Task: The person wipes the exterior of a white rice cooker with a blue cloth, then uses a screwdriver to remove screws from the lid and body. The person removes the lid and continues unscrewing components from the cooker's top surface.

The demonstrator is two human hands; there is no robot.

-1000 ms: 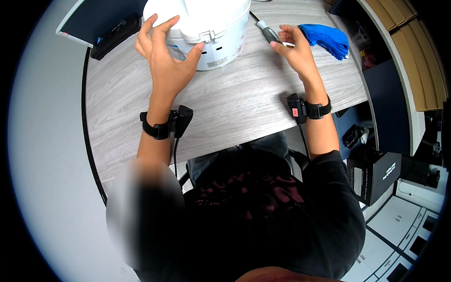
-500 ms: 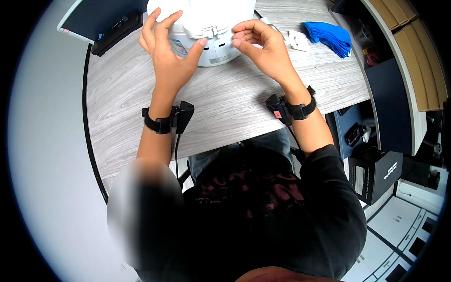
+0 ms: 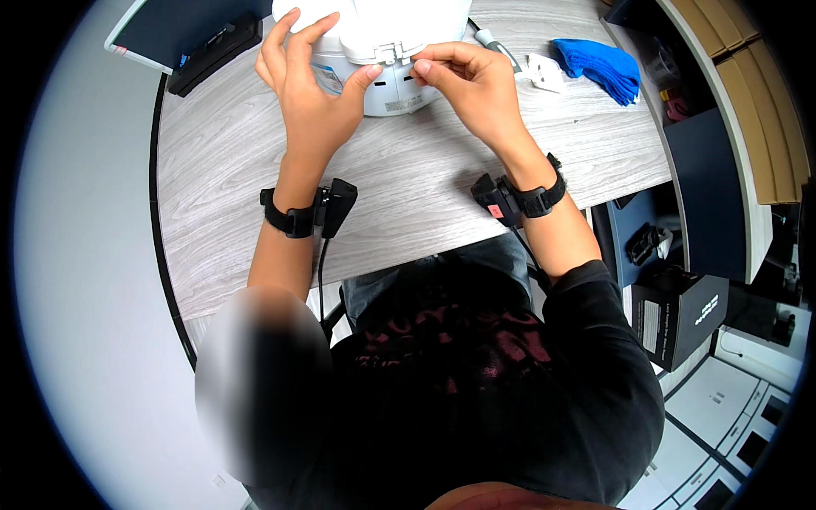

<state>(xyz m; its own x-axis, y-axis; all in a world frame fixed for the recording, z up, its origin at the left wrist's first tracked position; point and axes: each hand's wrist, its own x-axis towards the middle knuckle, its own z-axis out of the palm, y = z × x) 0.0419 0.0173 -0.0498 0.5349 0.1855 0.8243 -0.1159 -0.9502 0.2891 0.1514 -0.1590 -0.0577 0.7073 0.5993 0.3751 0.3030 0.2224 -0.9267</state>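
A white rounded appliance (image 3: 391,95) with a lid (image 3: 378,25) stands at the far side of the table, partly cut off by the upper edge of the view. On its near side are a small white hinge (image 3: 389,53) and dark slots. My left hand (image 3: 314,98) is spread against the appliance's left side, its thumb tip beside the hinge. Thumb and forefinger of my right hand (image 3: 472,85) are pinched together at the hinge's right end. Whatever lies between them is hidden.
Right of the appliance lie a grey-and-white cable piece (image 3: 497,47), a white plug-like object (image 3: 545,74) and a folded blue cloth (image 3: 599,68). A dark screen (image 3: 174,34) stands at the far left. Shelving (image 3: 748,161) borders the table's right side.
My right hand has moved a little left to the hinge, and its thumb and forefinger have come closer together. The left hand keeps its spread pose on the appliance.
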